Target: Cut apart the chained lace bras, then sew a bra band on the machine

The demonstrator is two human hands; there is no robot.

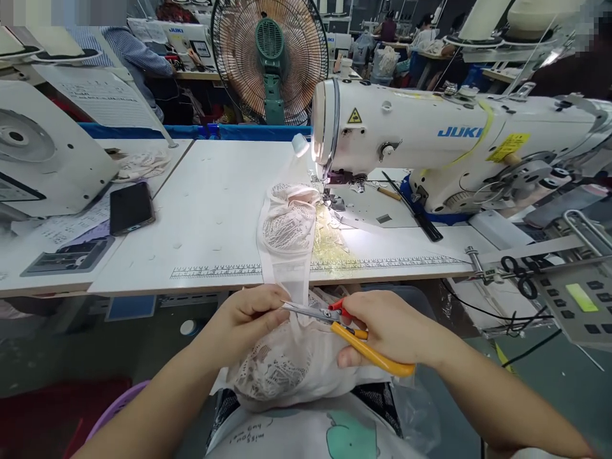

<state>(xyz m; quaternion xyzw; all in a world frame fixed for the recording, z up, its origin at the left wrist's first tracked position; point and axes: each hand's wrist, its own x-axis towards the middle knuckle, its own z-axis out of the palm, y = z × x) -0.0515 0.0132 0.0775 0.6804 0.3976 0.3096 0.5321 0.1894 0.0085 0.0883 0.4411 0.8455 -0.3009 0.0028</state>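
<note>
My right hand grips scissors with orange and red handles. Their blades point left, and the tip reaches the fingers of my left hand. My left hand pinches the edge of a pale pink lace bra beside the tip. One lace cup lies on the white table, reaching up to the needle area of the JUKI sewing machine. Another lace part hangs over my lap below the table edge. Whether the blades are cutting thread or fabric is too small to tell.
A printed ruler runs along the table's front edge. A black phone lies at left beside another machine. Black tweezers rest under the machine arm. Behind stands a large fan, with people working beyond it.
</note>
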